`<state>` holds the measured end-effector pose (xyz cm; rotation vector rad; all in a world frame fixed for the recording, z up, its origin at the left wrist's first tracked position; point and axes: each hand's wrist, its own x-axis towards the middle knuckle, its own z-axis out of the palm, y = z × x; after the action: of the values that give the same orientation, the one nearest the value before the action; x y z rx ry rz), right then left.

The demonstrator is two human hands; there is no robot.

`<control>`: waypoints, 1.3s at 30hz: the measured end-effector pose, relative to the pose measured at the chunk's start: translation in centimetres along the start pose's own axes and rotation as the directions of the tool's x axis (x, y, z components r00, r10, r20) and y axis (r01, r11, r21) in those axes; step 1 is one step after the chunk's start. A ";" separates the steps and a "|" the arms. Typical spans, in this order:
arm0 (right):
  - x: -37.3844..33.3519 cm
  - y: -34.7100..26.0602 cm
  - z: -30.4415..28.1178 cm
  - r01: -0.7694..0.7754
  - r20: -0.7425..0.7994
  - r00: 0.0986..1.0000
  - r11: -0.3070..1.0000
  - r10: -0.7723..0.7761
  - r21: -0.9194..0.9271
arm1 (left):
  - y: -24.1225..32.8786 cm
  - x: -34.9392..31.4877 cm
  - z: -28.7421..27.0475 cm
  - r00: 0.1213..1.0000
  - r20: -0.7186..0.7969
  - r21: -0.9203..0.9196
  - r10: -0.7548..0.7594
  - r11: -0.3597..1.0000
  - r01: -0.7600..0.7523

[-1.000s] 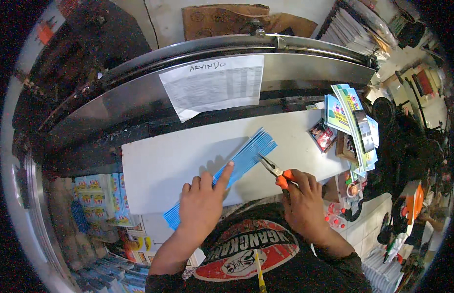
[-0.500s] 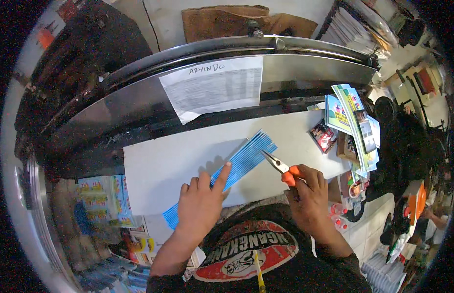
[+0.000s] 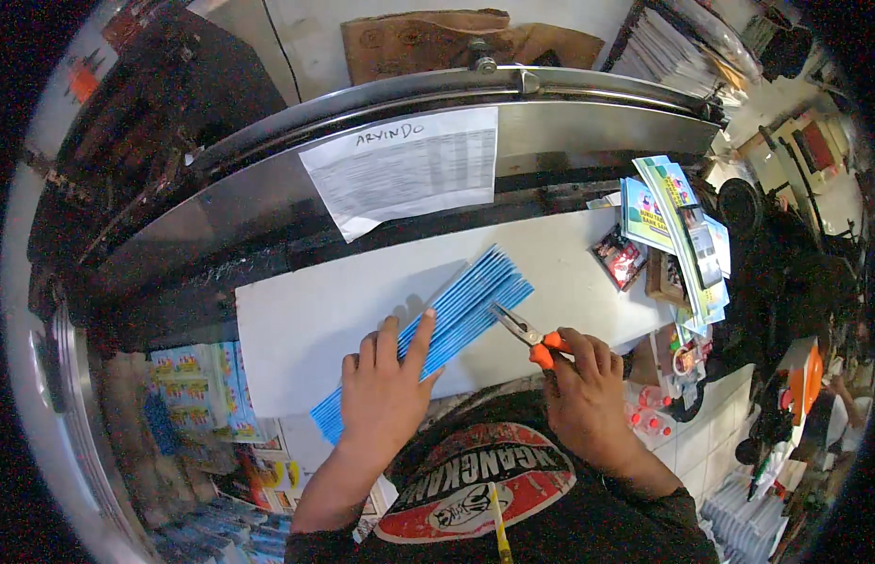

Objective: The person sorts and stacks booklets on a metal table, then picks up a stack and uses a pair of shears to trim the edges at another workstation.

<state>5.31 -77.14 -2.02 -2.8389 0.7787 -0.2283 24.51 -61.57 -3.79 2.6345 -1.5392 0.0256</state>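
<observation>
A fanned row of thin blue booklets (image 3: 461,305) lies slantwise on the white board (image 3: 296,310), mostly edges showing. My left hand (image 3: 386,385) rests on its middle, fingers spread and stretched out, the index finger lying across the blue edges. In my right hand (image 3: 588,385) are long-nose pliers (image 3: 524,329) with orange handles, gripped from the right side. Their metal tip reaches the right edge of the booklets near the far end; whether the jaws pinch anything is too small to tell.
Booklets with colourful covers (image 3: 677,235) are piled at the board's right, beside a small red and black packet (image 3: 619,258). A printed sheet (image 3: 404,169) hangs on the metal panel behind. More booklets (image 3: 197,390) lie lower at left. Red-capped plastic bottles (image 3: 652,414) stand at right.
The pliers have moved left and slightly down, bringing their tip to the booklets' edge. The booklets are spread a little wider at the far end. My left hand stays on them.
</observation>
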 end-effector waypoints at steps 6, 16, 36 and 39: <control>-0.1 0.7 -0.4 -0.022 0.086 0.996 0.991 0.011 0.131 | -0.1 0.2 0.2 0.999 0.016 -0.012 -0.030 0.999 0.031; 0.0 1.0 -1.2 -0.004 0.059 0.998 0.983 -0.007 0.182 | -1.3 0.4 -0.2 0.989 0.028 -0.012 0.148 0.989 -0.148; 0.5 0.7 -2.0 0.043 0.117 0.992 0.997 -0.050 0.061 | -1.5 0.6 -0.5 0.983 0.076 -0.128 0.168 0.979 -0.157; 0.2 0.4 -1.8 0.060 0.120 0.990 0.995 -0.069 0.078 | -1.4 0.6 -0.6 0.984 0.084 -0.123 0.159 0.981 -0.148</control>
<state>4.95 -77.87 -0.36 -2.7802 0.6402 -0.0885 26.03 -61.35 -3.29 2.4549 -1.7148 -0.1736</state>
